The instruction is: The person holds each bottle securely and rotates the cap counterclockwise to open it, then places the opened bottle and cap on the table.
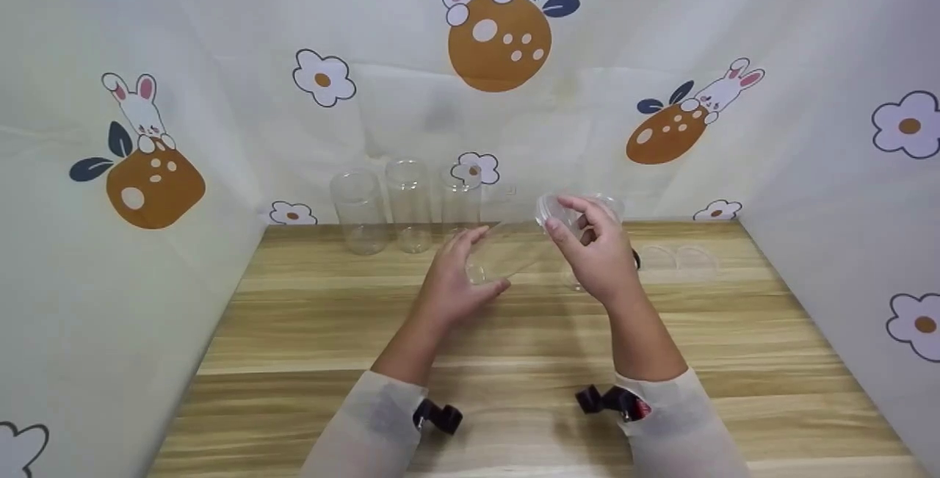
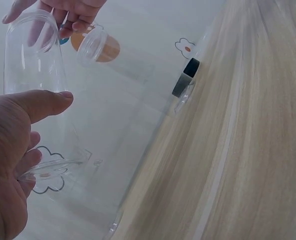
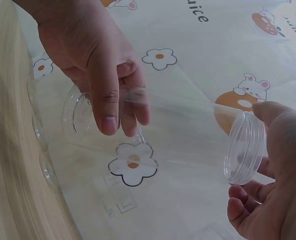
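A clear cylindrical plastic jar (image 3: pixel 188 130) is held on its side between both hands, its threaded mouth (image 3: pixel 245 147) toward the right hand. My left hand (image 1: pixel 455 276) grips the jar near its base, thumb on one side and fingers on the other. At the mouth, my right hand (image 1: pixel 598 258) holds the rim between thumb and fingers. In the left wrist view, the jar wall (image 2: pixel 35 65) shows above the left thumb, and the right hand (image 2: pixel 77 12) is at its far end.
Three similar clear jars (image 1: pixel 358 206) stand at the back left of the wooden table (image 1: pixel 499 360). Another clear jar (image 1: pixel 611 203) is behind the right hand. Beside it are a black ring-like piece (image 2: pixel 186 77) and thin clear discs (image 1: pixel 694 261). Patterned cloth (image 1: pixel 411 96) walls the table.
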A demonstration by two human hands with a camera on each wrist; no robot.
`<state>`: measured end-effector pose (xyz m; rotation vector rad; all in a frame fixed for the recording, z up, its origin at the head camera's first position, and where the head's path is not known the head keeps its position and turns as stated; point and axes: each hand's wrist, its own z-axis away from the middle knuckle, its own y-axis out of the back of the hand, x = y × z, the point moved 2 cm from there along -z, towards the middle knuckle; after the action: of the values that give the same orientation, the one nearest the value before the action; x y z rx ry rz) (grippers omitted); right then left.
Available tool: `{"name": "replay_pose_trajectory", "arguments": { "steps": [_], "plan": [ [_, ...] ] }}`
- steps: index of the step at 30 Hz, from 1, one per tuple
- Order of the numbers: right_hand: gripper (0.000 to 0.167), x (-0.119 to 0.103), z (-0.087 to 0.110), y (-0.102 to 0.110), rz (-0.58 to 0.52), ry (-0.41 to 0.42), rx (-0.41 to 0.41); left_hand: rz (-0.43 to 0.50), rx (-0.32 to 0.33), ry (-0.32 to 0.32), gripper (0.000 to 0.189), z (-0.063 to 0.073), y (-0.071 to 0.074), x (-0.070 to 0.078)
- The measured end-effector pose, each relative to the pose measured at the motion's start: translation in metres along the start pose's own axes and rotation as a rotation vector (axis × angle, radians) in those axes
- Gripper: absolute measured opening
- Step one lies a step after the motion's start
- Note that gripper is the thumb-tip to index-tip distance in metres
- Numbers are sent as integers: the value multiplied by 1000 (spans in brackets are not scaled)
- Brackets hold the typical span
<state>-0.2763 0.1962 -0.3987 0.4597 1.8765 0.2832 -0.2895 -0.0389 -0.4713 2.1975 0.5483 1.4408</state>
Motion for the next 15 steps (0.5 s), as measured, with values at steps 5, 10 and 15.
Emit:
{"name": "replay_pose_trajectory", "arguments": {
  "steps": [5,10,15],
  "plan": [
    [39,0,1,-1,-68,67,-14,-7,4,-15,89,0,0,0],
    [46,-1,1,-1,-118,140,-28,-7,2,4,91,-1,0,1],
    [49,0,1,-1,-123,160,-37,-7,-4,28,92,-1,0,0]
  ]
}}
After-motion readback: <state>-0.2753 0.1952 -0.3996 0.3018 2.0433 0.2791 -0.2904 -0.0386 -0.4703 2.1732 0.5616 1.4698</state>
